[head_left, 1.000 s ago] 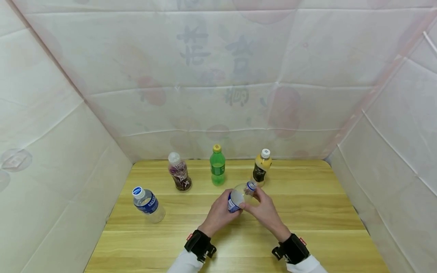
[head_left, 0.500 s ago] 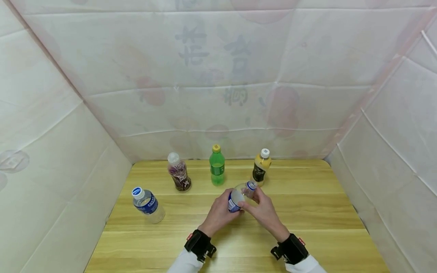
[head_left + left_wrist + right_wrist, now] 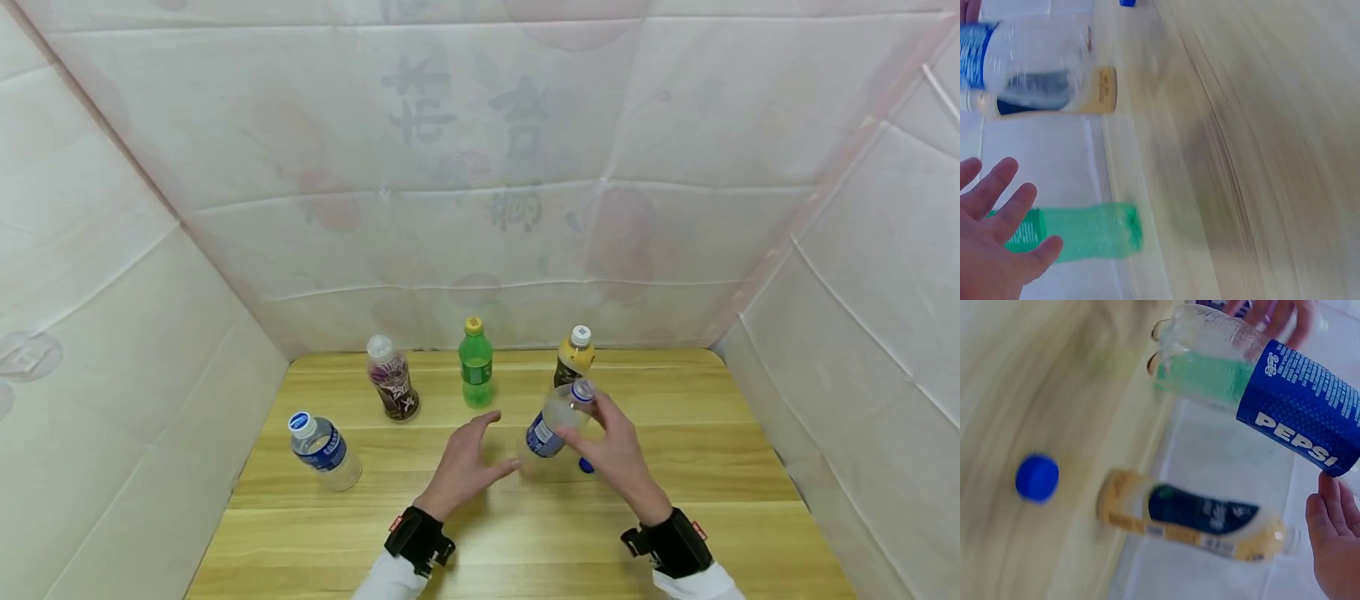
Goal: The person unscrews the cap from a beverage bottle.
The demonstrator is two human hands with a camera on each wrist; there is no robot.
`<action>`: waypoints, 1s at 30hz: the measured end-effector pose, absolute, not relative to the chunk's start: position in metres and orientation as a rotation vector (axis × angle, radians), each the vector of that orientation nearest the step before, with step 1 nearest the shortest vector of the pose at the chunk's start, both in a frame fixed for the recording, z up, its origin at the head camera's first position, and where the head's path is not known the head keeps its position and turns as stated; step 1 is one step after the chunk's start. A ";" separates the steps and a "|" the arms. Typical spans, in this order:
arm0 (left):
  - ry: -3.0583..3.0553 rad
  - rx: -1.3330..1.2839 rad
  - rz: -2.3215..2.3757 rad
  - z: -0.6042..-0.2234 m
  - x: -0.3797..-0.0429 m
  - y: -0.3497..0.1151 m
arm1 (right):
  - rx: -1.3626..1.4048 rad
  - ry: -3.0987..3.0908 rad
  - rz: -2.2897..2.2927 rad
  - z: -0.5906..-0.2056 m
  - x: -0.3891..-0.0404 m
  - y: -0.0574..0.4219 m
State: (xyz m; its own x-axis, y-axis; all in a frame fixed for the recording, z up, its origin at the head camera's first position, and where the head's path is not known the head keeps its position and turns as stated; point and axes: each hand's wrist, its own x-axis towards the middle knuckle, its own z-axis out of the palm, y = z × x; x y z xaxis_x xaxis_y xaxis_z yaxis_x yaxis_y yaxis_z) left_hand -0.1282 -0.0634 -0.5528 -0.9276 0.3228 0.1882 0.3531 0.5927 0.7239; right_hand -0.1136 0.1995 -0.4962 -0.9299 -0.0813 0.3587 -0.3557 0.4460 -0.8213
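A clear Pepsi bottle (image 3: 545, 435) with a blue label leans in my right hand (image 3: 618, 454), thumb and fingers round its upper part near the bare neck. In the right wrist view the label (image 3: 1300, 406) reads PEPSI, and fingertips touch its lower edge. My left hand (image 3: 461, 467) is apart from the bottle on its left, fingers spread and holding nothing; the left wrist view shows these fingers (image 3: 1007, 215) in front of the green bottle (image 3: 1085, 231). A blue bottle cap (image 3: 587, 466) lies on the table, partly behind my right hand.
Behind the Pepsi bottle stands a yellow drink bottle (image 3: 577, 354) with a white cap. Further left are a green soda bottle (image 3: 477, 371), a purple-and-dark bottle (image 3: 395, 385) and a water bottle (image 3: 326, 450). White sheets (image 3: 480, 208) enclose the wooden table (image 3: 712, 467).
My left hand has let go of the Pepsi bottle and moved left, opening. My right hand has carried the bottle slightly right. The blue cap now shows on the table.
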 end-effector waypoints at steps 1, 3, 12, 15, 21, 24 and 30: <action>-2.773 -0.582 -1.254 -0.553 -0.128 -0.067 | 0.364 -2.438 1.440 -0.495 -0.114 0.203; -2.772 -0.563 -1.244 -0.553 -0.129 -0.074 | 0.345 -2.440 1.379 -0.492 -0.114 0.211; -2.771 -0.560 -1.219 -0.556 -0.131 -0.096 | 0.198 -2.424 1.252 -0.487 -0.120 0.251; -2.780 -0.548 -1.239 -0.557 -0.129 -0.101 | 0.133 -2.447 1.264 -0.486 -0.122 0.261; -2.791 -0.526 -1.272 -0.562 -0.128 -0.109 | 0.049 -2.494 1.257 -0.491 -0.129 0.276; -2.801 -0.501 -1.282 -0.564 -0.127 -0.112 | 0.028 -2.511 1.248 -0.494 -0.135 0.282; -2.803 -0.466 -1.291 -0.567 -0.127 -0.115 | -0.026 -2.467 1.303 -0.500 -0.152 0.292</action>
State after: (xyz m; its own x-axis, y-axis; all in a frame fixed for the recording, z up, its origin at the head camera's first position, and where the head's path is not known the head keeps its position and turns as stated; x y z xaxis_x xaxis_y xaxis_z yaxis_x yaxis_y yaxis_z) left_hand -0.1266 -0.1152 -0.5672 -0.9553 0.2597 0.1416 0.2764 0.6131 0.7401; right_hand -0.1515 0.2921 -0.4998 -0.9387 0.1765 0.2961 -0.1450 0.5770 -0.8037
